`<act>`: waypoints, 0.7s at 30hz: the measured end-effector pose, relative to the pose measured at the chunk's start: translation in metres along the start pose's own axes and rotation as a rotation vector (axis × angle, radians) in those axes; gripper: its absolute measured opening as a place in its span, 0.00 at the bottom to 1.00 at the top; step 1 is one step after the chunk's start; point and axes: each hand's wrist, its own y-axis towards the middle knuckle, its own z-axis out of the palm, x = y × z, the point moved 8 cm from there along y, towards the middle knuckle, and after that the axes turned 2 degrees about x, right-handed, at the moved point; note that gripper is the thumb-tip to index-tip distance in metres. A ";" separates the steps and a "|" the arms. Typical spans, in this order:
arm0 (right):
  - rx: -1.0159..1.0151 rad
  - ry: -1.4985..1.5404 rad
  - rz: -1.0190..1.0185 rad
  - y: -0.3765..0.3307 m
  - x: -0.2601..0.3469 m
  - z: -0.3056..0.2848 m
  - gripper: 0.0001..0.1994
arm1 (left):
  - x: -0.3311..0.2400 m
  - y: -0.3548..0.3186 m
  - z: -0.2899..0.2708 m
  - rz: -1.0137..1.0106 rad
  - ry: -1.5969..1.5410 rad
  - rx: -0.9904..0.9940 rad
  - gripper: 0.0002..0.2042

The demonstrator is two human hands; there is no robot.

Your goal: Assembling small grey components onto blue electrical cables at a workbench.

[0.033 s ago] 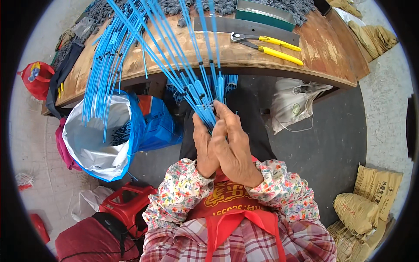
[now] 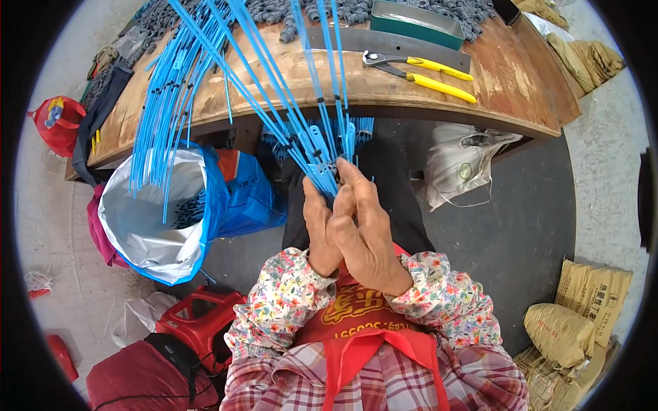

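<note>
A fanned bundle of long, thin blue plastic rods (image 2: 276, 81), with flat tabs and small black pieces near their lower ends, rises from between my hands over the table's edge. My left hand (image 2: 321, 229) is wrapped round the lower ends of this bundle. Pressed against it, my right hand (image 2: 370, 240) has its thumb and fingers closed at the tabs. What its fingertips pinch is too small and too covered to make out. More blue rods (image 2: 164, 113) lie on the table at the left, their ends hanging over the edge above an open bag.
Yellow-handled pliers (image 2: 439, 79) and a green box (image 2: 417, 29) lie on the wooden table (image 2: 507, 89) near grey fittings (image 2: 353, 10). The blue, silver-lined bag (image 2: 147, 250) stands at the left, a red stool (image 2: 199, 318) below it. A white plastic bag (image 2: 456, 161) hangs right.
The held rods have swung slightly; those on the right side of the fan lean a little further right. Both hands stay in nearly the same place.
</note>
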 end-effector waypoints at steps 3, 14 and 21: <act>0.001 -0.015 0.009 -0.004 0.009 0.005 0.28 | -0.017 0.010 -0.003 0.058 0.067 -0.082 0.15; 0.220 0.144 0.291 -0.004 -0.011 -0.018 0.14 | 0.021 0.019 -0.028 -0.033 -0.216 -0.085 0.12; 0.122 0.066 -0.007 0.025 -0.007 -0.037 0.06 | -0.004 0.025 -0.023 -0.007 -0.395 0.117 0.13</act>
